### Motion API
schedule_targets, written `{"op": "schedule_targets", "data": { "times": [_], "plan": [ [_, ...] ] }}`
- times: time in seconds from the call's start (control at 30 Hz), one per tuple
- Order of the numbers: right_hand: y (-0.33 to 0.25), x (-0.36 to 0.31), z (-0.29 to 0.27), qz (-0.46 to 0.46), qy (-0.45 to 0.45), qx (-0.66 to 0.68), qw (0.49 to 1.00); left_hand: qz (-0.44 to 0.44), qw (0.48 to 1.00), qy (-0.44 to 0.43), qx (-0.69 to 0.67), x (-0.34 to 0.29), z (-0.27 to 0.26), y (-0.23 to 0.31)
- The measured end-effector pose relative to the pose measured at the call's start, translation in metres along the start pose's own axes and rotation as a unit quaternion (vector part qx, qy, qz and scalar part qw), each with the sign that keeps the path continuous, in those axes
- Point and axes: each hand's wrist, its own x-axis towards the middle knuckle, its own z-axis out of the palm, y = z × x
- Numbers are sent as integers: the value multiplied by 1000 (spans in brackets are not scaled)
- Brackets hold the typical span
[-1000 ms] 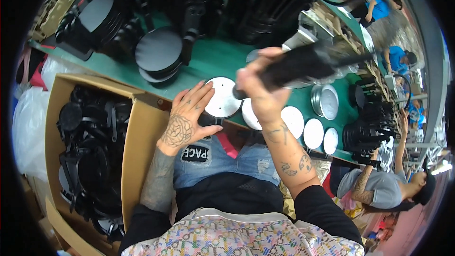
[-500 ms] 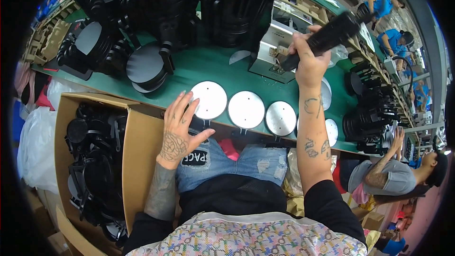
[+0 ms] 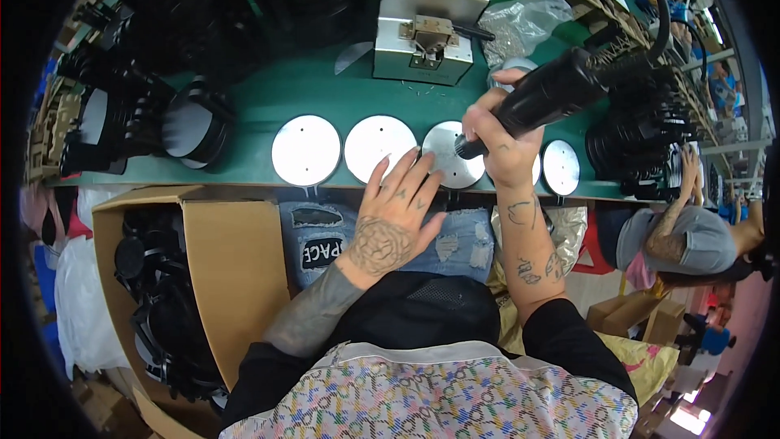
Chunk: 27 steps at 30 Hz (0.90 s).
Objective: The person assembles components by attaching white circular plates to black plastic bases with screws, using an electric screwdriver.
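Note:
My right hand (image 3: 508,146) is wrapped round a black electric screwdriver (image 3: 556,93) with a cable at its top end. The tool leans, and its tip is over a round silvery plate (image 3: 443,142) with small holes, third from the left in a row along the table's front edge. Whether the tip touches the plate I cannot tell. My left hand (image 3: 390,232) is open, fingers spread, fingertips at the front edge between that plate and a second plate (image 3: 376,145). A first plate (image 3: 305,152) lies to the left, and another plate (image 3: 561,167) to the right of my right wrist.
A metal screw feeder (image 3: 422,53) stands behind the plates, beside a clear bag (image 3: 528,24) of small parts. Stacked black disc-shaped parts (image 3: 195,126) crowd the left. An open cardboard box (image 3: 231,268) of black parts is left of my lap. A co-worker (image 3: 703,244) sits at right.
My right hand has brought the screwdriver from the screw feeder down to the third plate. My left hand has moved right, away from the first plate. The view has shifted right.

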Motion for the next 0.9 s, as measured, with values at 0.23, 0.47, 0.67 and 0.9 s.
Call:
{"op": "schedule_targets", "data": {
  "times": [0.23,0.47,0.67,0.9],
  "plan": [
    [1,-5,-3,-2,-4,-22,1000,-7,999,-35,18,6,10,0],
    [1,-8,-1,0,-1,-3,1000,-13,999,-34,3,6,9,-3],
    [6,-5,-5,-33,-30,-45,998,-14,999,-36,4,8,8,-3],
    [1,-6,-8,2,-26,-50,998,-13,999,-36,-2,8,8,-3]
  ]
}}
